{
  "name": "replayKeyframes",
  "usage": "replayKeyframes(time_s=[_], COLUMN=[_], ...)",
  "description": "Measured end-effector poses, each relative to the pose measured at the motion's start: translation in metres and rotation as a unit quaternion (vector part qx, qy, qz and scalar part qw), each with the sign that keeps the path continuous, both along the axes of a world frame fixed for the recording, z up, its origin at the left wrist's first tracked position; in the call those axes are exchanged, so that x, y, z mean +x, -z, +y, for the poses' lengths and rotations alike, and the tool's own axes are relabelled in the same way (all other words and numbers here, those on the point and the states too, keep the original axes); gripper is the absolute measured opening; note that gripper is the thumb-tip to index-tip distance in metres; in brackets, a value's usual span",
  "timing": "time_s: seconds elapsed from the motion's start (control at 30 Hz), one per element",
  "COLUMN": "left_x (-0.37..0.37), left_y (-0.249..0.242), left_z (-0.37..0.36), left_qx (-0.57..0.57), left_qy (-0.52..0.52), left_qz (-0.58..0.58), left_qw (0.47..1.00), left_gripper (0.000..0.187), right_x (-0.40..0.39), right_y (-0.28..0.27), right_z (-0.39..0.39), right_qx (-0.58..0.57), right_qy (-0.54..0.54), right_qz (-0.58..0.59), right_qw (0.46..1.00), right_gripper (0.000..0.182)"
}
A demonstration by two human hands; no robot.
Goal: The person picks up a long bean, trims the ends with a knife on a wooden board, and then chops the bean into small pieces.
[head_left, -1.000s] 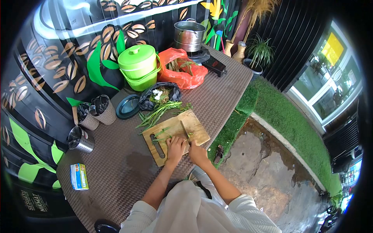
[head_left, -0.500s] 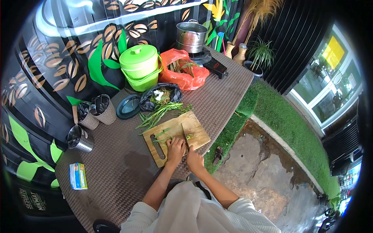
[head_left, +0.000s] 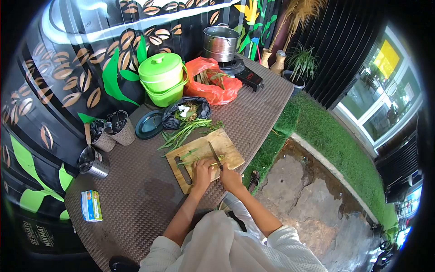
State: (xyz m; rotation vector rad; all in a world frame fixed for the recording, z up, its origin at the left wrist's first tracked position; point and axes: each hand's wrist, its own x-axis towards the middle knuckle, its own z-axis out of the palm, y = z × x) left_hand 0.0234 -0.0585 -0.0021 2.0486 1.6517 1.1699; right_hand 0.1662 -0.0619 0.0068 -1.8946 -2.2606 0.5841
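On the cutting board (head_left: 230,146), my left hand (head_left: 202,176) holds the green stalks (head_left: 212,164) down against the wood, its fingers bent and close together. My right hand (head_left: 231,180) is closed around the handle of the knife (head_left: 213,151), just at the board's near edge, and the blade points away from me over the wood, beside the fingertips of my left hand. A few small chopped pieces (head_left: 221,157) lie near the blade on the board, and loose leaves (head_left: 186,154) stretch across its left part, close to the handle slot.

Just beyond the board's far left edge, a heap of long greens (head_left: 185,134) rests on the bench (head_left: 149,167). Past that heap from the board sits an open black plastic bag (head_left: 171,119) with scraps and something white in it; a dark round plate (head_left: 148,125) is to the bag's left, as seen from the board. Farther beyond the board stand a lidded green bucket (head_left: 161,75) and a red plastic bag (head_left: 217,94) with leafy stuff inside, and farthest off is a metal pot (head_left: 220,47). Well to the left of the board are two woven cutlery holders (head_left: 122,133), a metal holder (head_left: 99,167) and a blue and white packet (head_left: 91,206).
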Motion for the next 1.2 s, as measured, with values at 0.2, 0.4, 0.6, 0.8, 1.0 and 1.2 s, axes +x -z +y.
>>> replayKeyframes(time_s=[0.2,0.4,0.6,0.8,1.0,1.2], left_x=[-0.005,-0.002,0.001,0.001,0.000,0.001], left_y=[0.013,0.017,0.019,0.019,0.022,0.025], left_z=[0.002,0.002,-0.001,0.000,-0.001,0.001], left_qx=[0.010,0.027,0.036,0.023,0.035,0.054], left_qy=[-0.024,-0.032,-0.037,-0.040,-0.037,-0.047], left_qz=[0.054,0.059,0.055,0.025,0.042,0.029], left_qw=[0.998,0.997,0.997,0.999,0.998,0.997], left_gripper=[0.014,0.009,0.007,0.007,0.007,0.006], right_x=[-0.004,-0.011,-0.011,-0.017,-0.017,-0.028], right_y=[-0.006,0.007,0.006,0.006,-0.002,0.009], right_z=[-0.012,-0.021,0.003,-0.018,-0.004,-0.016], right_qx=[0.013,0.025,-0.003,-0.015,-0.029,-0.030], right_qy=[0.011,0.020,0.005,0.030,0.014,0.049], right_qz=[0.005,-0.023,0.000,-0.024,0.005,-0.006], right_qw=[1.000,0.999,1.000,0.999,0.999,0.998], right_gripper=[0.033,0.033,0.033,0.033,0.036,0.039])
